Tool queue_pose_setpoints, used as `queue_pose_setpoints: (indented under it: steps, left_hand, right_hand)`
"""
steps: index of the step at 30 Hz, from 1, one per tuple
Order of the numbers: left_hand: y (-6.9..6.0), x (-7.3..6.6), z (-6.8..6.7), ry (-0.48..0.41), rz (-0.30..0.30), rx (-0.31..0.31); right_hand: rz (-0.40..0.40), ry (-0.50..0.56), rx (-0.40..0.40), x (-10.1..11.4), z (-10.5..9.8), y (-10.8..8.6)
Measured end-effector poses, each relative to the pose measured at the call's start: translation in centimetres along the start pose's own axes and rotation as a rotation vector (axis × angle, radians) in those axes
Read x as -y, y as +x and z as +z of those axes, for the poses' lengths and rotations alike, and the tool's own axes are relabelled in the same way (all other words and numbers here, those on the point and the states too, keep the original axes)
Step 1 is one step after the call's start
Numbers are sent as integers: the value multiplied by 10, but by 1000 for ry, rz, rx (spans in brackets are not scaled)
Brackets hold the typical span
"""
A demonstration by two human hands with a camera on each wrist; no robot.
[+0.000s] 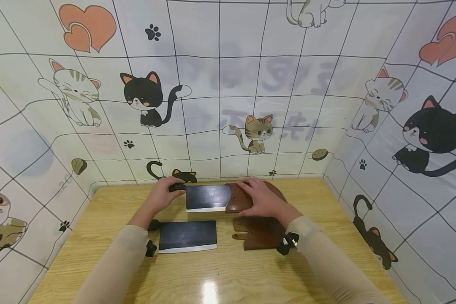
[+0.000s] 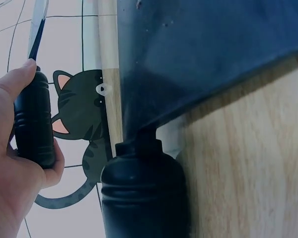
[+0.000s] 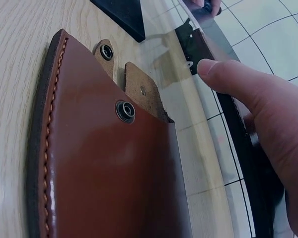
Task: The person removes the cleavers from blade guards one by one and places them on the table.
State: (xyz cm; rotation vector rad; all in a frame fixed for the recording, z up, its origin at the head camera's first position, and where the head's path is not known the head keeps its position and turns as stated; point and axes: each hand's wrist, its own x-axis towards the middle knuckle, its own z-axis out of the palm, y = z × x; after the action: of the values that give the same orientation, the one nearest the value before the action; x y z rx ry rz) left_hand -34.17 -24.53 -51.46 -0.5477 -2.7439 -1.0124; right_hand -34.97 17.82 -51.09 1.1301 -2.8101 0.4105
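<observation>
My left hand [image 1: 162,198] grips the black handle [image 2: 35,116] of a cleaver at the back of the table. Its dark blade [image 1: 208,197] points right, with a bright cutting edge toward me. The blade's far end is hidden by a brown leather sheath [image 1: 234,202]; how deep it sits inside cannot be seen. My right hand [image 1: 265,198] holds that sheath, thumb on the near side. Nearer me a second cleaver [image 1: 188,235] lies flat, its handle to the left, partly behind my left wrist. A second brown sheath [image 3: 109,163] lies below my right hand, its snap straps unfastened.
The wooden table [image 1: 216,274] carries both cleavers and sheaths. Behind it and at both sides hangs a white gridded cloth [image 1: 197,126] with cat drawings. A bare strip of wood lies between the nearer cleaver and the nearer sheath.
</observation>
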Motion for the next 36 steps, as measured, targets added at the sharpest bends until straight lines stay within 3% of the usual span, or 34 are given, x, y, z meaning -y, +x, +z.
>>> queue_pose_setpoints:
  steps: [17, 36]
  left_hand:
    - [-8, 9, -9, 19, -20, -2]
    - [-12, 23, -22, -21, -50, -2]
  right_hand:
    - [29, 22, 0, -9, 0, -5]
    - [73, 66, 32, -19, -10, -13]
